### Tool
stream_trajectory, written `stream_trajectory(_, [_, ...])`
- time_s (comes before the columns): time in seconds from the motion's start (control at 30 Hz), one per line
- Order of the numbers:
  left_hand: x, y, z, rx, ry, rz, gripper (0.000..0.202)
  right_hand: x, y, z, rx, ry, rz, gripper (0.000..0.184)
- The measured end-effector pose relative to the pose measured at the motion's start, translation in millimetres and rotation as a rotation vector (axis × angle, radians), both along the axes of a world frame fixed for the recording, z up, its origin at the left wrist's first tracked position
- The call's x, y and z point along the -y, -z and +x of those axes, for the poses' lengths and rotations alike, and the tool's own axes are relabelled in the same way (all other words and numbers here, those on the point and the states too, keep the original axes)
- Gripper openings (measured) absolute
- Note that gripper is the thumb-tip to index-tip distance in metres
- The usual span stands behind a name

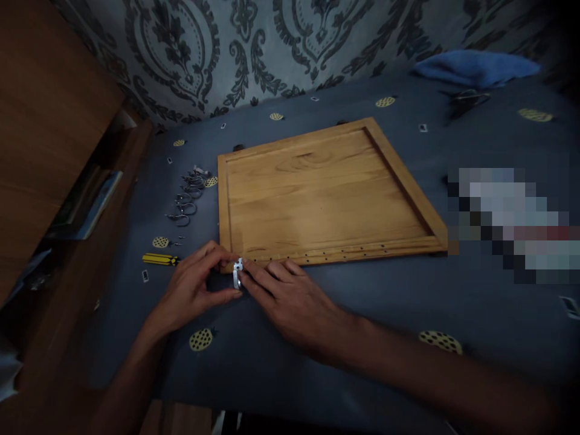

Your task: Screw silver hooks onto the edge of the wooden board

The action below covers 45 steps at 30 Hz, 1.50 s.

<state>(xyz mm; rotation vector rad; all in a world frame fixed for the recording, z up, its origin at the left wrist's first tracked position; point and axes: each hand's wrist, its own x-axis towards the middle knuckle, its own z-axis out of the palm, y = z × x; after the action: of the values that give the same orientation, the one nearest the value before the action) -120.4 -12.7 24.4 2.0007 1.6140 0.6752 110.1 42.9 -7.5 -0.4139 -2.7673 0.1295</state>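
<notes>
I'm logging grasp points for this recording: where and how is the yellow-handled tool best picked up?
Probably by the middle of the yellow handle, coming down from above and pinching across its narrow width. It is long and lies flat on the dark cloth. I'd favour its left side, as its black end points toward the left hand, close by.

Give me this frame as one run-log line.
left hand: holding metal piece | right hand: touching same piece | wooden panel: flat on patterned cloth | yellow-handled tool: left of panel
</notes>
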Motion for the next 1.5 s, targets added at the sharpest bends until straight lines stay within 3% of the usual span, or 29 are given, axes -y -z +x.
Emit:
stream_trajectory(0.23, [0.3, -0.3, -0.4, 0.003, -0.004, 0.001, 0.036, 0.0, 0.5, 0.5, 0.029, -0.013, -0.054, 0.043])
stream_trajectory(0.63, [0.0, -0.7, -0.2, 0.025, 0.013, 0.005, 0.038, -0.7, 1.7, -0.5, -0.027, -0.005, 0.015, 0.040])
stream_trajectory(1.5, [0.0, -1.5, 0.2, 0.038, 0.003, -0.012, 0.037, 0.0, 0.2, -0.2, 0.009, -0.012, -0.011, 0.043])
